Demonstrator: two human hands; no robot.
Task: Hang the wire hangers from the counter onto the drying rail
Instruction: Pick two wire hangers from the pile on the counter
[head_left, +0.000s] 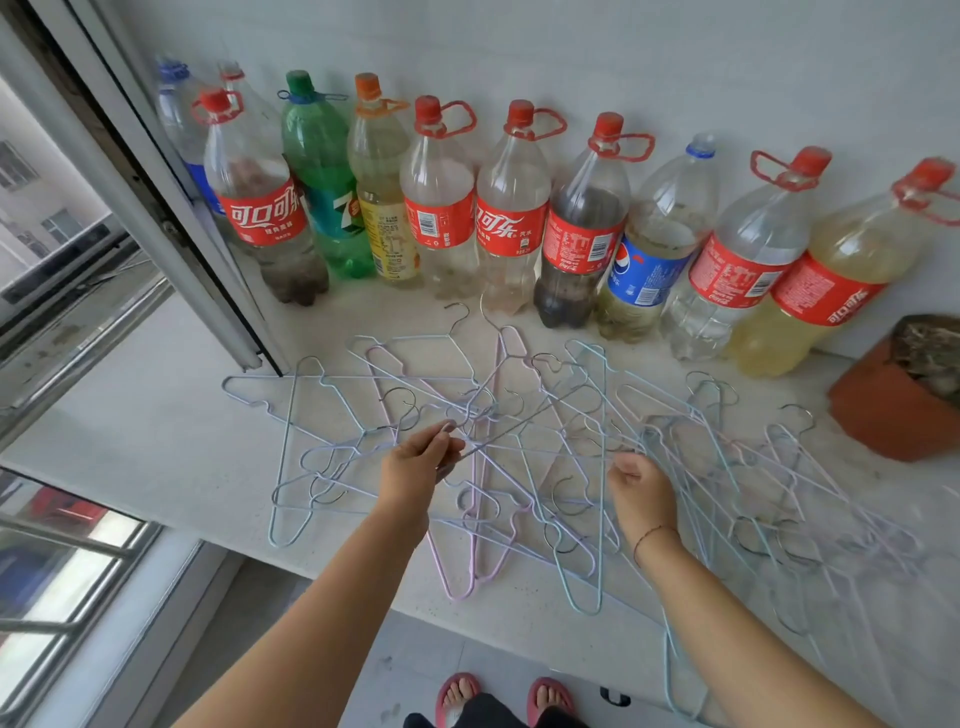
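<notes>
Tangled wire hangers (519, 431) spread over the white counter (156, 441).
The hangers are thin coated wire in pale blue, lilac and pink, with bare metal hooks. They lie flat in a loose, overlapping heap, hooks pointing every way, and several reach past the counter's front edge. The left hand (415, 462) pinches one wire near the middle of the heap. The right hand (641, 491) grips a blurred bunch of pale blue ones in its curled fingers.

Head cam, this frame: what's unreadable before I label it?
- drying rail: not in the head view, outside the frame.
- pastel wire hangers: count unclear; they are tangled, overlapping and blurred toward the right edge.
- right hand: grip unclear; its back hides the curled fingers.
- terracotta plant pot: cut off by the right edge.
</notes>
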